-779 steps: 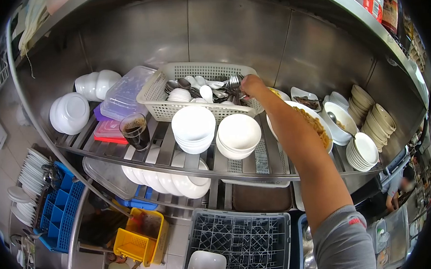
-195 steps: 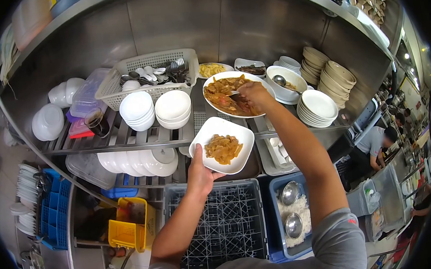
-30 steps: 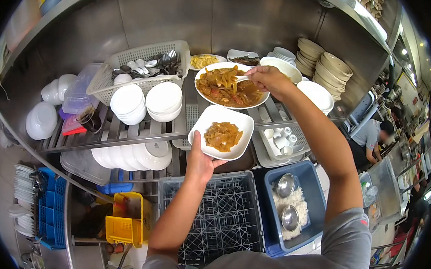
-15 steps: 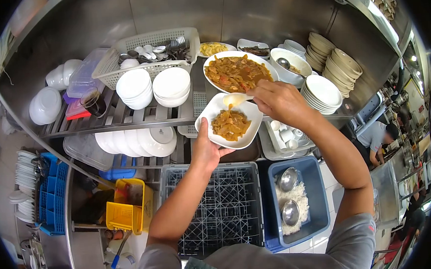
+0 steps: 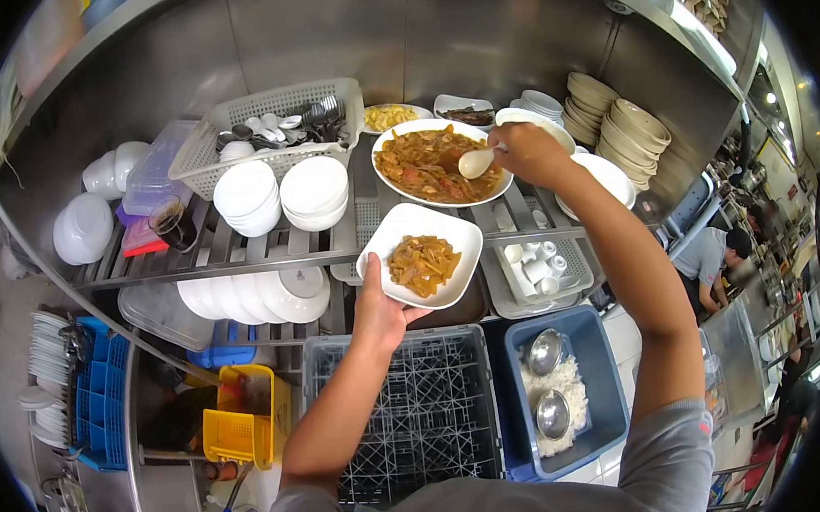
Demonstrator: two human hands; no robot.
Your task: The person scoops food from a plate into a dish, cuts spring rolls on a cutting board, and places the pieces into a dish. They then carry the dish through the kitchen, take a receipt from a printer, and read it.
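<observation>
My left hand (image 5: 379,314) grips the lower left edge of a white square bowl (image 5: 460,237), thumb on its rim and fingers beneath. A portion of brown saucy stew (image 5: 424,265) with sliced pieces lies in its middle. In my closed right hand (image 5: 532,154) is a pale spoon (image 5: 477,164), its head over the right part of a large white oval dish (image 5: 381,169) filled with the same stew. That dish sits on the slatted steel shelf, just behind the bowl.
Stacked white bowls (image 5: 315,189) and a cutlery basket (image 5: 200,175) stand left of the dish. Beige bowls (image 5: 631,149) are stacked at right. Below are a grey dish rack (image 5: 402,425) and a blue tub (image 5: 608,375) with rice. A person (image 5: 711,261) bends over at far right.
My right hand has carried the spoon from above the square bowl back to the large dish. The square bowl has come slightly lower and to the left in view.
</observation>
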